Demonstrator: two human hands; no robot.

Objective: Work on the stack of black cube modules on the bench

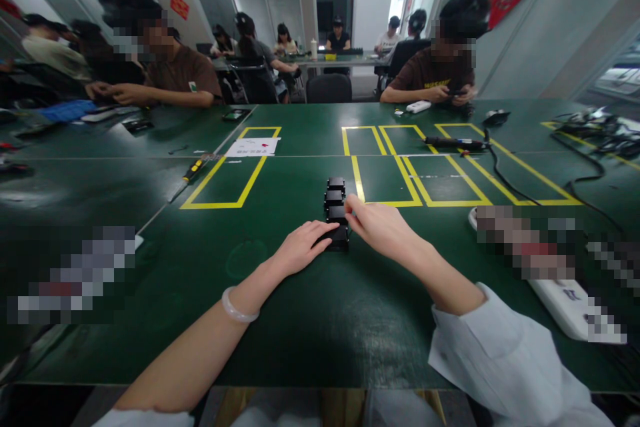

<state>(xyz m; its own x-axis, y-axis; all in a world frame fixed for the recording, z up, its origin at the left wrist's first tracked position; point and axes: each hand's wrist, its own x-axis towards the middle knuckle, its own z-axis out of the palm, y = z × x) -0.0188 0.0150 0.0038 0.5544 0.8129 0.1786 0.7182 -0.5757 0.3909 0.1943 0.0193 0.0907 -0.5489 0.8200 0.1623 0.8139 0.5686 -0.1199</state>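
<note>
Here at the green table [280,340], four black blocks stand in a row running away from the person, and both hands are right in among them. The left hand [305,245] comes in flat and relaxed, fingers loosely extended, their tips on the nearest block [340,237]; it rests there without wrapping round it. Over on the other side, the right hand [376,221] is curled, thumb and fingers drawn in at the right edge of the second block [337,214]; whether the fingertips fully meet or pinch anything small, one cannot tell. Beyond them sit the third block [333,198] and the farthest block [336,183], both clear of the left hand.

Out to the left, a yellow-and-black screwdriver [194,171] lies near a taped yellow outline [213,205], with a white sheet [253,147] across that outline's far part. To the right, a black rod-shaped tool [455,143] lies across more yellow tape, its cord trailing away, and a white casing [560,310], partly blurred out, rests near the right sleeve [495,340]. Across the table, two people in brown shirts look down at their own hands.
</note>
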